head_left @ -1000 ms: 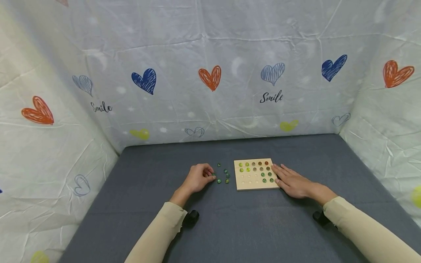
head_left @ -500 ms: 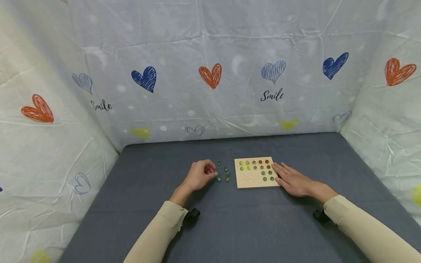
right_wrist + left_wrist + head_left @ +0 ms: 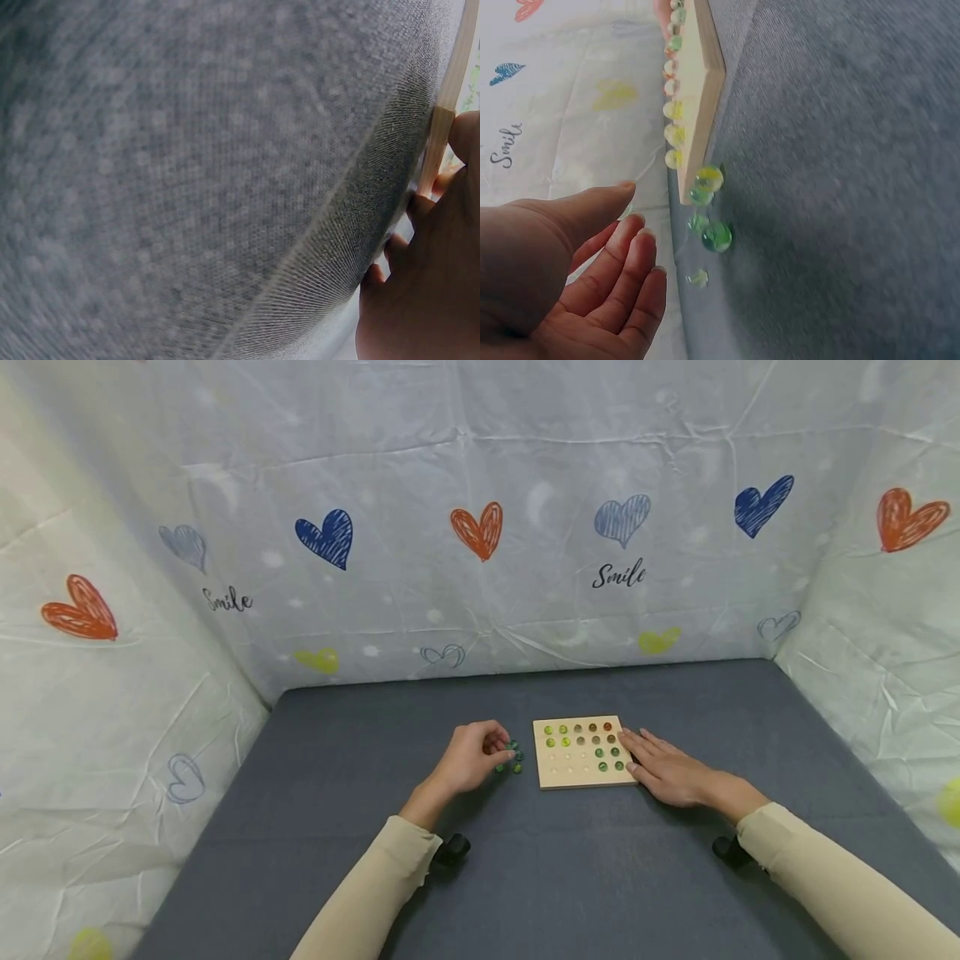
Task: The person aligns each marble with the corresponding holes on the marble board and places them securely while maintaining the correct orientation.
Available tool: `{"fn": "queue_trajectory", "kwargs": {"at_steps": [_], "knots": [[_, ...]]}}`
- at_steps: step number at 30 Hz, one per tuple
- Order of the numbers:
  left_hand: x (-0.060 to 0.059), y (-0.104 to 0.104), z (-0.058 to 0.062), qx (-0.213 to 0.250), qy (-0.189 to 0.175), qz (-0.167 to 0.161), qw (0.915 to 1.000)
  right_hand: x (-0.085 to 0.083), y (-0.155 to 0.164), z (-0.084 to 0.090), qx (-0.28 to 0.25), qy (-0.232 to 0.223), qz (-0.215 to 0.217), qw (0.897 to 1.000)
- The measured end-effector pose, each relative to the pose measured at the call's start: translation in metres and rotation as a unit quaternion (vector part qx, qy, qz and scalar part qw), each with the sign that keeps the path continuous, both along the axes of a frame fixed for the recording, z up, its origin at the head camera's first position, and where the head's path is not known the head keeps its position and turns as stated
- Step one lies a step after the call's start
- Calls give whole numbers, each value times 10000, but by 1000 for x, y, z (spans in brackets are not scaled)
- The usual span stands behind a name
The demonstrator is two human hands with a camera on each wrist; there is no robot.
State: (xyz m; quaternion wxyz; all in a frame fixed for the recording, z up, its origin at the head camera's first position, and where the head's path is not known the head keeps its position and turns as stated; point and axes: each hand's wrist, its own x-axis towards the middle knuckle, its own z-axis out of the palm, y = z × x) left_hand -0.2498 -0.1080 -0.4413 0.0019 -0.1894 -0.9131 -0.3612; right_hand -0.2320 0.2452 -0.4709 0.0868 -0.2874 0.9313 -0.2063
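My left hand (image 3: pixel 471 758) pinches a green glass marble (image 3: pixel 627 213) between thumb and fingertips, mostly hidden by them in the left wrist view. It is above several loose green marbles (image 3: pixel 717 236) on the cloth, one of them with yellow in it (image 3: pixel 517 768). To their right lies a pale wooden board (image 3: pixel 562 777) with rows of round hollows. Yellow, brownish, red and green marbles sit in its two far rows and at the right of its two near rows. My right hand (image 3: pixel 670 772) rests flat with straight fingers against the board's right edge.
A dark grey cloth (image 3: pixel 585 877) covers the table. White curtains with printed hearts (image 3: pixel 476 531) stand behind it and at both sides. A black wrist camera (image 3: pixel 452 850) sits under the left wrist, another (image 3: pixel 729 852) under the right.
My left hand has moved right, towards the board, with the marble, and now hangs over the loose marbles. The right hand and the board have stayed in place.
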Motion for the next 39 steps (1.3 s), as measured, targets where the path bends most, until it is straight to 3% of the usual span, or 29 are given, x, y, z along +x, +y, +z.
{"fn": "queue_trajectory", "kwargs": {"at_steps": [9, 39], "knots": [[1, 13, 3, 67, 44, -221, 9997, 0, 2, -5, 0, 87, 45, 10000], [-6, 51, -5, 141, 8, -686, 9975, 1, -2, 2, 183, -16, -58, 9998]]}}
